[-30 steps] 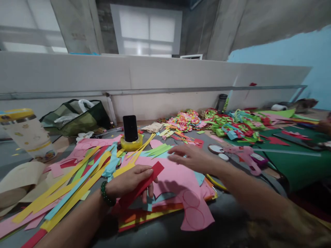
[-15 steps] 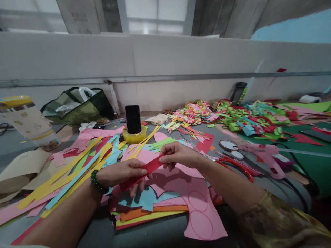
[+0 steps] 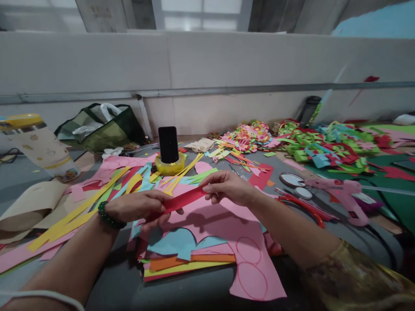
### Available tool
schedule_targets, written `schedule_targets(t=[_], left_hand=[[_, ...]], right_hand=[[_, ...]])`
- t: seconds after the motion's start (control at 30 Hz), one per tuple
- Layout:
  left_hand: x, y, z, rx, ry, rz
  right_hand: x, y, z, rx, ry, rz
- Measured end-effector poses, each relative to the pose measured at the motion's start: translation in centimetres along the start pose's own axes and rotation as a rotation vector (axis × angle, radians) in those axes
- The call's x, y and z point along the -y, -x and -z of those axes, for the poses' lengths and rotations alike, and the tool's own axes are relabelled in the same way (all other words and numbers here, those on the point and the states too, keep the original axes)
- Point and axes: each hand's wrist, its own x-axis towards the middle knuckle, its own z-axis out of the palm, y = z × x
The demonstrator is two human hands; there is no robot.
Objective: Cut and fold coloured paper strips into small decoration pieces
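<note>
A red strip (image 3: pixel 184 199), of felt or paper, stretches between my two hands above the pile of coloured sheets. My left hand (image 3: pixel 145 207), with a green bead bracelet at the wrist, is closed around its left end. The fingertips of my right hand (image 3: pixel 223 188) pinch its right end. Beneath them lies a pink sheet (image 3: pixel 214 229) with curved cut edges and circles drawn in red at its lower right. Under that sheet, a light blue piece (image 3: pixel 173 244) and orange, yellow and red layers stick out.
A phone (image 3: pixel 168 144) leans upright in a yellow tape roll (image 3: pixel 170 166). On the right lie a pink glue gun (image 3: pixel 340 190) and red-handled scissors (image 3: pixel 304 209). Yellow strips (image 3: pixel 78 214) spread leftward near a tumbler (image 3: pixel 45 147). Behind are flower-shaped pieces (image 3: pixel 251 136) and a green bag (image 3: pixel 100 129).
My left hand has shifted left and up along the red strip, so more of the strip shows between my hands. My right hand still pinches its end. The view has tilted slightly.
</note>
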Motion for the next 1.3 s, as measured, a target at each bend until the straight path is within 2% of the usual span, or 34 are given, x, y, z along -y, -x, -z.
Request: schedule_targets(t=[0.1, 0.2, 0.3, 0.43, 0.53, 0.67, 0.83, 1.03, 1.3], left_hand=[[-0.8, 0.9, 0.5, 0.114, -0.107, 0.059], [-1.0, 0.8, 0.3, 0.190, -0.054, 0.016], [-0.5, -0.5, -1.2, 0.213, 0.115, 0.001], [0.4, -2.4, -3.6, 0.238, 0.106, 0.051], [0.6, -2.8, -4.4, 0.193, 0.089, 0.061], [0.7, -2.7, -4.3, 0.112, 0.091, 0.061], [0.7, -2.9, -4.6, 0.059, 0.000, -0.007], [1.0, -3.3, -5.2, -0.074, -0.112, -0.061], [1.1, -3.5, -5.7, -0.144, -0.152, -0.100]], right_hand=[[0.2, 0.1, 0.1, -0.011, -0.026, 0.013], [0.4, 0.4, -0.3, 0.011, -0.011, 0.020], [0.2, 0.8, -1.2, 0.076, 0.025, 0.054], [-0.5, 0.8, -1.9, 0.149, 0.054, 0.081], [-1.0, 0.5, -1.9, 0.138, 0.083, 0.103], [-1.0, 0.4, -1.8, 0.127, 0.088, 0.094], [-0.5, 0.6, -1.7, 0.125, 0.098, 0.085], [-0.2, 0.7, -1.8, 0.057, 0.102, 0.075], [0.4, 0.9, -1.9, 0.008, 0.112, 0.028]])
